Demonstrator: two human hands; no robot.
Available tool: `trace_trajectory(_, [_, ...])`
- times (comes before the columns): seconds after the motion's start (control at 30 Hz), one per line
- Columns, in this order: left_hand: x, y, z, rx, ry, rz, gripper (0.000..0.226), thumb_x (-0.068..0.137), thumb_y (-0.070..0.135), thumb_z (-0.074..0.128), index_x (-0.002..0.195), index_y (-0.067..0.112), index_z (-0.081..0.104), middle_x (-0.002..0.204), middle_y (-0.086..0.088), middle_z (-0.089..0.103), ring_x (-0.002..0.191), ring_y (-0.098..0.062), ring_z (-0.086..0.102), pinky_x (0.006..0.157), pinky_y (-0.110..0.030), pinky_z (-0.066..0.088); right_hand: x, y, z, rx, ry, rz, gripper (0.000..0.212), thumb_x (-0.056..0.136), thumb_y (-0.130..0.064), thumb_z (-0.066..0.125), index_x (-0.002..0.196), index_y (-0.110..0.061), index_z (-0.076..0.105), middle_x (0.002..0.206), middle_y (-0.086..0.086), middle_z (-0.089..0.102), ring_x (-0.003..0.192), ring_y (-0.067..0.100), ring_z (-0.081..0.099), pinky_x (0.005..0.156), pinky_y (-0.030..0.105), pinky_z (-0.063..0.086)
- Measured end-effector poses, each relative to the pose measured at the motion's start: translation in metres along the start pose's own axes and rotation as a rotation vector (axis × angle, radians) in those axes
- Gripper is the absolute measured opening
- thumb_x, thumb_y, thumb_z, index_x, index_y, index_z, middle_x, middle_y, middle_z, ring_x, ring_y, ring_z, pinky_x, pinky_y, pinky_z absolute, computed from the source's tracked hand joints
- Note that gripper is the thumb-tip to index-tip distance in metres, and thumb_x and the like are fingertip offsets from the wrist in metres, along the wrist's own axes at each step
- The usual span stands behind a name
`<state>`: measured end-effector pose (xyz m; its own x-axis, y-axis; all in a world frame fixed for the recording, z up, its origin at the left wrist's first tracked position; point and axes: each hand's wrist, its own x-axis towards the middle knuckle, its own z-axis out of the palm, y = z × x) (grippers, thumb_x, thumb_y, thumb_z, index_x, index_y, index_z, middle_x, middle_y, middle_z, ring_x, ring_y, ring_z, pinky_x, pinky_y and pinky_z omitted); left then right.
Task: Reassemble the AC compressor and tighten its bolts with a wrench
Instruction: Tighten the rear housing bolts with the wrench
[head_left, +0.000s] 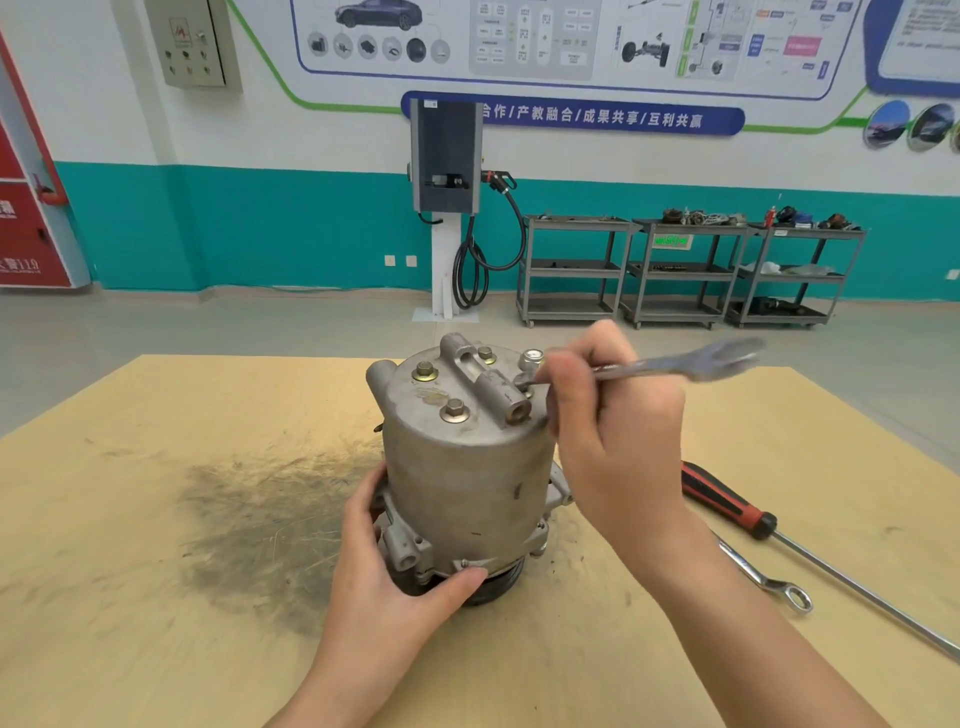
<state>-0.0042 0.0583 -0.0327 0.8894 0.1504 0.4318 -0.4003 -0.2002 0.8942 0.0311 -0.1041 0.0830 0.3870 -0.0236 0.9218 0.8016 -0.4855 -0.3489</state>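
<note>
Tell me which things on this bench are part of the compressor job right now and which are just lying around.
In use: compressor, steadied by the left hand; wrench held by the right hand; top bolts.
Lying about: red-handled screwdriver, second wrench.

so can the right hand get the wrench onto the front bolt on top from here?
Probably yes: the front bolt sits exposed on the compressor top, nothing covering it, and the right hand holds the wrench just beside it.
</note>
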Motion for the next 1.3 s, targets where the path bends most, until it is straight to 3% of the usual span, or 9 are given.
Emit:
trace_trajectory(0.1, [0.000,0.000,0.000,-0.005,-0.002,0.003,0.097,0.040,0.056,0.084,0.113,0.081,0.025,0.121,0.052,0.041,0.117,0.021,0.045,0.084,-0.011,0.042,0.001,-0.002,-0.001,-0.114,-0.002,-0.102,0.056,0.101,-0.047,0.033,0.074,-0.005,0.058,0.048,0.001,0.050,0.039,0.018,0.045,0.036,0.036,0.039])
trace_trajectory(0.17, [0.000,-0.001,0.000,-0.012,-0.006,-0.001,0.098,0.040,0.056,0.084,0.114,0.080,0.025,0.122,0.051,0.041,0.118,0.019,0.045,0.088,-0.014,0.041,0.001,-0.001,-0.002,0.037,0.007,0.028,0.047,0.100,-0.045,0.038,0.076,-0.009,0.057,0.049,-0.002,0.053,0.042,0.016,0.051,0.041,0.037,0.042])
trace_trajectory(0.23, [0.000,-0.002,0.000,-0.012,-0.006,-0.005,0.099,0.039,0.056,0.084,0.114,0.080,0.025,0.122,0.051,0.040,0.118,0.020,0.045,0.089,-0.014,0.040,0.003,0.001,-0.005,0.237,0.042,0.206,0.040,0.100,-0.043,0.037,0.077,-0.014,0.054,0.050,0.001,0.053,0.043,0.010,0.051,0.044,0.026,0.041])
trace_trajectory(0.4, [-0.001,-0.003,-0.001,-0.019,-0.009,-0.013,0.099,0.040,0.056,0.085,0.114,0.081,0.024,0.123,0.051,0.040,0.119,0.020,0.044,0.091,-0.015,0.040,0.012,0.008,-0.009,0.546,0.058,0.578,0.050,0.094,-0.051,0.032,0.074,-0.011,0.055,0.045,0.003,0.050,0.041,0.016,0.049,0.039,0.019,0.035])
trace_trajectory(0.63, [-0.001,-0.003,-0.001,-0.022,-0.009,-0.002,0.099,0.041,0.054,0.086,0.113,0.082,0.024,0.121,0.052,0.039,0.118,0.022,0.043,0.089,-0.014,0.039,0.014,0.020,-0.008,0.639,-0.024,0.744,0.050,0.105,-0.040,0.028,0.075,-0.011,0.056,0.045,0.005,0.051,0.039,0.016,0.047,0.038,0.022,0.031])
trace_trajectory(0.77, [-0.001,-0.006,-0.001,-0.022,-0.012,0.022,0.104,0.050,0.037,0.096,0.112,0.082,0.025,0.121,0.052,0.040,0.118,0.022,0.043,0.088,-0.014,0.039,0.015,0.025,-0.008,0.746,-0.003,0.852,0.046,0.106,-0.034,0.028,0.077,-0.010,0.053,0.044,0.003,0.049,0.038,0.016,0.045,0.039,0.021,0.030])
trace_trajectory(1.07, [-0.002,-0.005,-0.001,0.003,0.003,0.022,0.105,0.048,0.041,0.097,0.113,0.082,0.025,0.123,0.051,0.040,0.120,0.020,0.043,0.087,-0.012,0.040,0.019,0.030,-0.018,0.665,-0.140,0.796,0.044,0.107,-0.029,0.029,0.078,-0.010,0.057,0.044,0.003,0.048,0.039,0.017,0.044,0.040,0.021,0.031])
trace_trajectory(1.2, [-0.001,-0.003,0.000,-0.013,0.003,0.006,0.098,0.041,0.051,0.086,0.110,0.083,0.025,0.120,0.053,0.040,0.118,0.021,0.043,0.087,-0.010,0.040,0.017,0.025,-0.016,0.563,-0.106,0.670,0.046,0.107,-0.025,0.029,0.075,-0.012,0.058,0.043,0.003,0.048,0.039,0.017,0.044,0.038,0.020,0.032])
trace_trajectory(1.3, [-0.001,-0.004,0.000,-0.017,0.001,0.017,0.102,0.046,0.044,0.094,0.111,0.083,0.026,0.120,0.053,0.040,0.118,0.021,0.044,0.090,-0.014,0.039,0.013,0.023,-0.012,0.528,-0.051,0.640,0.046,0.107,-0.024,0.029,0.072,-0.012,0.057,0.041,0.002,0.047,0.037,0.016,0.042,0.037,0.021,0.031])
